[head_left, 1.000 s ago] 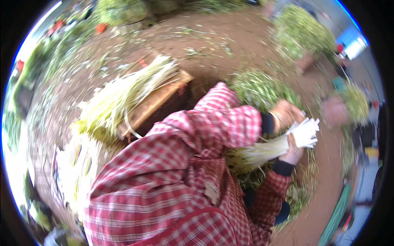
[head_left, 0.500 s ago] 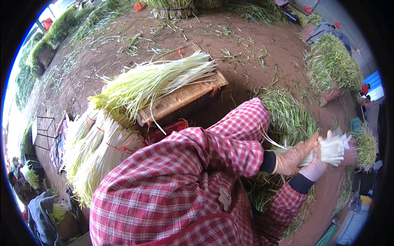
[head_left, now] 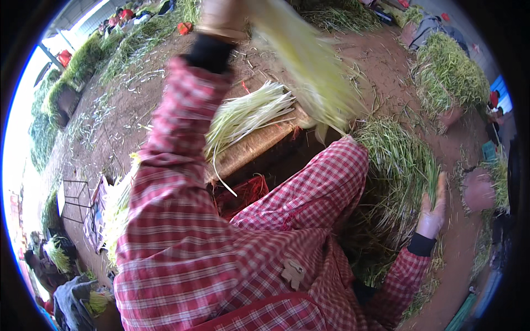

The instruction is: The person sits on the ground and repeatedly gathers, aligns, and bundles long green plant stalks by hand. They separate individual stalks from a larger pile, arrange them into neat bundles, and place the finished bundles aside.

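High at the picture's top edge, my left hand [head_left: 223, 19] is closed round a bunch of pale stalks [head_left: 312, 66] that look like blanched chives. The bunch is smeared by motion and its tips hang toward my knee. Against the right side of a heap of green stalks [head_left: 395, 160], my right hand [head_left: 430, 215] has its fingers stretched out; whether it touches the green tips I cannot tell. Below my left hand, more pale stalks [head_left: 248, 113] lie across a wooden board [head_left: 259, 146], partly hidden by my sleeve.
Red ties [head_left: 248, 196] lie under the board. At the left, more pale stalks [head_left: 118, 212] show behind my arm, next to a wire frame [head_left: 76, 198]. Another green heap [head_left: 450, 77] stands far right. Loose leaves litter the brown floor [head_left: 127, 94].
My left hand has swung from the right side up to the top with the pale stalks. My right hand has let go of them and its fingers are now straight beside the green heap.
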Demonstrator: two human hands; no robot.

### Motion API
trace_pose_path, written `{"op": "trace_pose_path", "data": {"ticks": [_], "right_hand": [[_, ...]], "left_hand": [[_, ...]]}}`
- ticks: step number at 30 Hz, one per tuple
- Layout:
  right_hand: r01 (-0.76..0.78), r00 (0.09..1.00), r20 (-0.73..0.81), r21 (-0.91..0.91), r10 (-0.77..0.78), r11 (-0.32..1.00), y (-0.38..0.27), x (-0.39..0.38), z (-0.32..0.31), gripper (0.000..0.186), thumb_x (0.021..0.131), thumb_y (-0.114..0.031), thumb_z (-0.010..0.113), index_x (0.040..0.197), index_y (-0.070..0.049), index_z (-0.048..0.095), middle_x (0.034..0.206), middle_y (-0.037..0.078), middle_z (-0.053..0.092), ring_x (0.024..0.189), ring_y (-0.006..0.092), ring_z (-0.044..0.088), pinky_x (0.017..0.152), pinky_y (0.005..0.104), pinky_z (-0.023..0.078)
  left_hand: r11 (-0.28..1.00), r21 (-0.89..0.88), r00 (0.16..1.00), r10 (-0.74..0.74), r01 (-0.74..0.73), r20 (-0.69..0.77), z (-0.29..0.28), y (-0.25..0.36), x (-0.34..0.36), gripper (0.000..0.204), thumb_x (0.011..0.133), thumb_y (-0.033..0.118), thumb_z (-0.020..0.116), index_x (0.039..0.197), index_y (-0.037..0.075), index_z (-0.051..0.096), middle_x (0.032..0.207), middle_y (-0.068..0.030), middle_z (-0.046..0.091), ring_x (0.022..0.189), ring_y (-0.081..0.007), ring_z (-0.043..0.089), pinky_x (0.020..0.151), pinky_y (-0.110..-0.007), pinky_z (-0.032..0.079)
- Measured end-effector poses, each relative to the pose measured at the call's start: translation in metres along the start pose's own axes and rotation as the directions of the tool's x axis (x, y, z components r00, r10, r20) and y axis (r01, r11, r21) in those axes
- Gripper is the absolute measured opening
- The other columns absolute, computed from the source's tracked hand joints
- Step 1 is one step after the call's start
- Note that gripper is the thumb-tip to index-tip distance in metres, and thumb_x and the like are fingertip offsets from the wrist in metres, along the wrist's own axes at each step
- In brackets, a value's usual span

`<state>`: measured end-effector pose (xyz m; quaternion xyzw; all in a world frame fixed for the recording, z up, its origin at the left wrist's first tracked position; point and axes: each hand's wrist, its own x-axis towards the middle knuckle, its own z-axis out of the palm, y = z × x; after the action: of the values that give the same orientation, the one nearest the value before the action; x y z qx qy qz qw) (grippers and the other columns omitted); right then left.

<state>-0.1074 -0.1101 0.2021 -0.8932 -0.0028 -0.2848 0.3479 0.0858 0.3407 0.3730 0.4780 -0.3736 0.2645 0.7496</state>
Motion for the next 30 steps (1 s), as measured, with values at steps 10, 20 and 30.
{"op": "trace_pose_path", "data": {"ticks": [10,20,30], "right_hand": [[-0.444,0.844,0.172,-0.305,0.508,0.842,0.161,-0.109,-0.015,0.047,0.087,-0.001,0.055,0.134,-0.006,0.047,0.135,0.01,0.051,0.124,0.021,0.047,0.104,0.031,0.034],[-0.435,0.731,0.257,-0.537,0.632,0.723,0.134,-0.135,-0.002,0.049,0.086,-0.007,0.061,0.133,-0.013,0.05,0.128,0.009,0.057,0.116,0.024,0.055,0.097,0.0341,0.043],[-0.317,0.589,0.593,-0.455,0.549,0.832,0.149,-0.141,0.103,0.05,0.078,-0.023,0.067,0.125,-0.01,0.056,0.119,0.011,0.062,0.11,0.0282,0.058,0.094,0.0368,0.045]], "left_hand": [[-0.489,0.255,0.55,-0.707,-0.834,0.444,-0.133,-0.074,-0.038,0.012,0.087,0.014,0.051,0.087,0.006,0.059,0.074,-0.0087,0.059,0.056,-0.0181,0.061,0.042,-0.033,0.05],[-0.427,0.903,0.506,-0.769,0.049,-0.391,-0.156,-0.225,-0.185,0.06,0.074,0.047,0.066,0.111,0.001,0.057,0.1,-0.0159,0.068,0.095,-0.0276,0.066,0.078,-0.039,0.052],[-0.302,0.907,0.809,-0.585,-0.292,0.066,-0.161,-0.27,-0.248,0.069,0.074,0.062,0.062,0.107,0.002,0.051,0.088,-0.0124,0.064,0.069,-0.0287,0.065,0.057,-0.04,0.051]]}}
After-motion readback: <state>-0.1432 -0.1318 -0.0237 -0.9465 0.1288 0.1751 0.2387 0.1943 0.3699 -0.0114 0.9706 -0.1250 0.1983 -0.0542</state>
